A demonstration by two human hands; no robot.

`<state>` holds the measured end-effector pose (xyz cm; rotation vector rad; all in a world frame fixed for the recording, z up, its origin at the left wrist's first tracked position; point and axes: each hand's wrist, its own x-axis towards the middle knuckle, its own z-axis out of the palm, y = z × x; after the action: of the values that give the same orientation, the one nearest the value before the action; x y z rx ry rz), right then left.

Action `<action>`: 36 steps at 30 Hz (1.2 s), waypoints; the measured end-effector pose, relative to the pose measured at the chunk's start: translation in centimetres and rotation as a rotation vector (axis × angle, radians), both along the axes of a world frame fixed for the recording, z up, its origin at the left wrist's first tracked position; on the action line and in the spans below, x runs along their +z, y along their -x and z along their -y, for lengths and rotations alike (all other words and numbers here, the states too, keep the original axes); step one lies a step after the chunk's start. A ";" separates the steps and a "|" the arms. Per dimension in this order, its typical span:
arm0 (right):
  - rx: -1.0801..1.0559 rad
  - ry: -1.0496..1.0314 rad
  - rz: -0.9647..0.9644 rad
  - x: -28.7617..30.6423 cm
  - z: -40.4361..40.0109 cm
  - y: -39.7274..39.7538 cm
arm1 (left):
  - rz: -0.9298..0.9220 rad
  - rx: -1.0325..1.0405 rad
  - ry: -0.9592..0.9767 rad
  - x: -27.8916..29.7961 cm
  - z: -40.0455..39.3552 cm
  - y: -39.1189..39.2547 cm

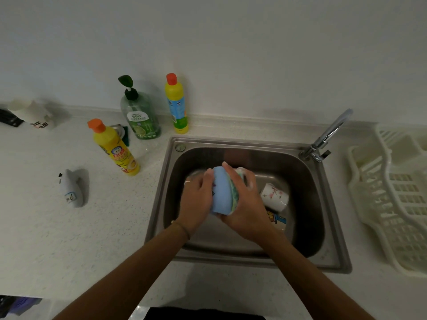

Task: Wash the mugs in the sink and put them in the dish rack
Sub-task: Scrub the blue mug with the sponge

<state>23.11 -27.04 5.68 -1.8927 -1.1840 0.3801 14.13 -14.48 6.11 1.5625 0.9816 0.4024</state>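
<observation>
Scrubbing the blue mug over the sink

At frame centre the left hand (196, 199) is curling its grip round the blue mug (220, 192), while the right hand (245, 204) is pressing a green sponge (236, 192) against its side, fingers wrapped over it. Best to be turning the mug steadily, keeping it low over the sink (332, 257); two more mugs, the floral mug (276, 196) and the cartoon mug (277, 219), are lying right of the hands, the dish rack (379, 204) waiting at far right.
</observation>
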 end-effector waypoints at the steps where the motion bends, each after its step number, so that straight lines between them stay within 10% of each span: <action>1: -0.019 -0.013 0.019 0.1 0.1 0.1 | -0.003 0.036 -0.066 -0.5 -0.1 0.2; 6: -0.069 -0.070 -0.081 1.3 -0.1 0.6 | 0.257 0.033 0.875 0.5 -0.1 1.0; 9: -0.046 -0.096 -0.168 1.5 -0.4 0.7 | 0.373 0.061 1.070 0.5 0.9 0.9; 25: -0.302 -0.120 -0.290 3.4 -2.1 0.8 | 0.377 0.167 0.933 0.7 1.5 -0.4; 30: -0.191 -0.060 0.158 1.7 -1.6 4.2 | 0.365 0.188 0.833 0.7 0.6 -0.6; 36: -0.321 -0.081 -0.197 3.4 -2.5 0.1 | 0.339 0.194 0.861 0.0 1.5 -0.7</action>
<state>23.05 -24.57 9.07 -1.8873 -0.7399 0.3273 14.79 -16.00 6.11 0.6019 0.8697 0.3020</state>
